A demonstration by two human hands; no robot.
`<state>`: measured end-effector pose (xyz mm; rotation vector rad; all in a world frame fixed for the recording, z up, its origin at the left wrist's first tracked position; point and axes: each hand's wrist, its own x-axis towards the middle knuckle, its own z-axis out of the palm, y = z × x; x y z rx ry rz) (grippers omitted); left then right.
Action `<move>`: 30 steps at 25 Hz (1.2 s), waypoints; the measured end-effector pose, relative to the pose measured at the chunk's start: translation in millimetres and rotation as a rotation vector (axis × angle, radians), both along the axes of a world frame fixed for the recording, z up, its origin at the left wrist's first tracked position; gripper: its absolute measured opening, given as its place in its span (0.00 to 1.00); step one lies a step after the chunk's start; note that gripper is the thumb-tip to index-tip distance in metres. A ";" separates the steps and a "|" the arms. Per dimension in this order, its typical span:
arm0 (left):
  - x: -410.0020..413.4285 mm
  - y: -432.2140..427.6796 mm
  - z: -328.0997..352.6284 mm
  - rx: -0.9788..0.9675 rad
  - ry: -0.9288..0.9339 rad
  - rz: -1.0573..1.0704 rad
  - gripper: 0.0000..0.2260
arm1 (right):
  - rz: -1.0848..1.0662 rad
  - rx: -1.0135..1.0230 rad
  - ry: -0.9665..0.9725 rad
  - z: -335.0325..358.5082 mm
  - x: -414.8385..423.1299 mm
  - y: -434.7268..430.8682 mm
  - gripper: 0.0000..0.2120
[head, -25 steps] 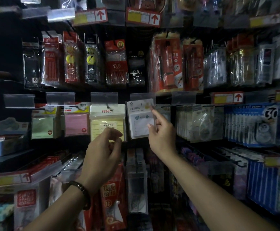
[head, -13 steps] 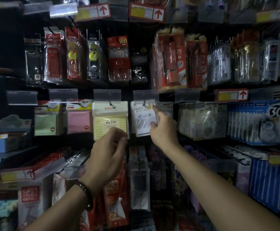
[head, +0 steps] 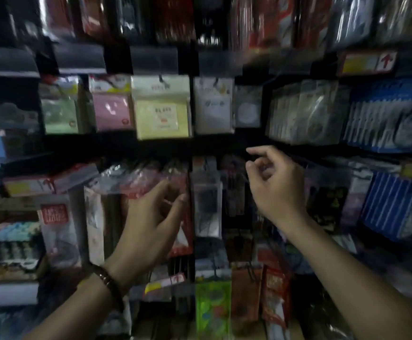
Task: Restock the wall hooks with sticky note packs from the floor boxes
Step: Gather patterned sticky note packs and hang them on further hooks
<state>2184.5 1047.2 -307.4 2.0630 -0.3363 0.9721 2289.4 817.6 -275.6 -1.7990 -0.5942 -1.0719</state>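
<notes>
Both hands have dropped from the hook row. The right hand point(head: 276, 187), lately at the white plastic-sleeved sticky note pack point(head: 213, 105), now hangs below and right of the pale yellow square sticky note pack point(head: 163, 114); the left hand point(head: 150, 224) hangs straight below it. Each grip is loosely curled and empty. The white pack hangs upright just right of the yellow one, above both hands, nearer the right. The floor boxes are out of view.

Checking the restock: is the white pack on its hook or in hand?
On its hook: white pack hangs untouched; right hand sits below.
</notes>
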 end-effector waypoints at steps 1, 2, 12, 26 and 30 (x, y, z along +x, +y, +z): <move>-5.8 0.2 -23.9 0.010 0.030 0.002 0.07 | 0.041 -0.010 0.021 -28.2 -9.3 -4.7 0.07; -10.2 0.9 -50.3 0.012 0.072 0.004 0.08 | 0.078 -0.037 0.056 -56.6 -18.2 -9.8 0.06; -21.0 7.7 -344.2 0.088 0.786 -0.016 0.07 | 0.013 -0.331 0.794 -398.1 -27.0 -62.9 0.07; 13.3 -15.0 -525.4 -0.090 1.098 -0.050 0.07 | -0.306 -0.760 1.427 -678.0 9.7 -3.1 0.30; 30.9 -13.1 -527.3 -0.101 1.078 -0.015 0.08 | -0.426 -0.806 1.448 -700.8 9.3 15.2 0.45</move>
